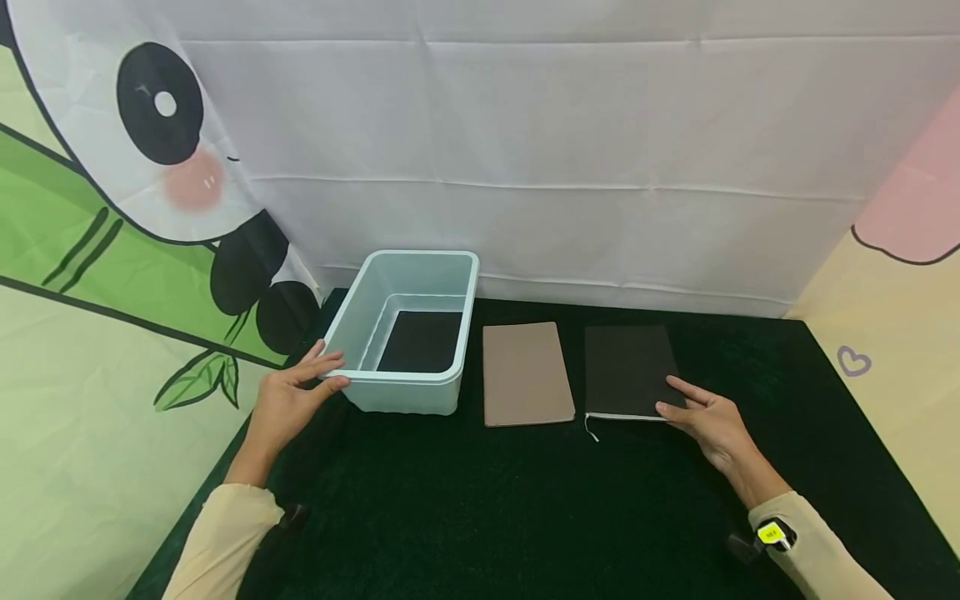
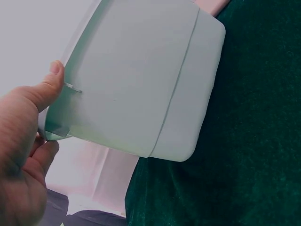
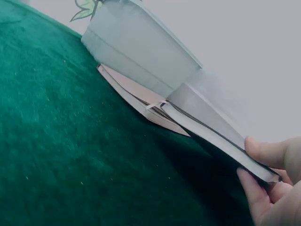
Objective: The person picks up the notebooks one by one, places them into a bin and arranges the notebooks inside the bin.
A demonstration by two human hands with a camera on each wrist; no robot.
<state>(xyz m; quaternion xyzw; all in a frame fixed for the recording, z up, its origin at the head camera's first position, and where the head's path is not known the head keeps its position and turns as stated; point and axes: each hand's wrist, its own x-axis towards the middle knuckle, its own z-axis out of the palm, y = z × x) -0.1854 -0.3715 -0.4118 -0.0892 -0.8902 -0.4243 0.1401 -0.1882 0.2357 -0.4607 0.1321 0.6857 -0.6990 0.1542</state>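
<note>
- I see the left hand [image 1: 288, 404] clamped on the near-left rim corner of a pale blue rectangular plastic tub [image 1: 397, 377].
- Right hand [image 1: 712, 427], well apart from it, pinches the near-right corner of a black rectangular notebook [image 1: 628, 367] with a white ribbon.
- Between tub and black notebook: a beige rectangular notebook [image 1: 527, 375].
- Beneath: dark green plush cloth [image 1: 480, 508].

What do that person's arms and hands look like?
The left hand and right hand wear no gloves. The left sleeve and right sleeve are plain cream. On the right one is a small black device with a bright yellow face, like a watch. A small dark piece shows beside each cuff.
</note>
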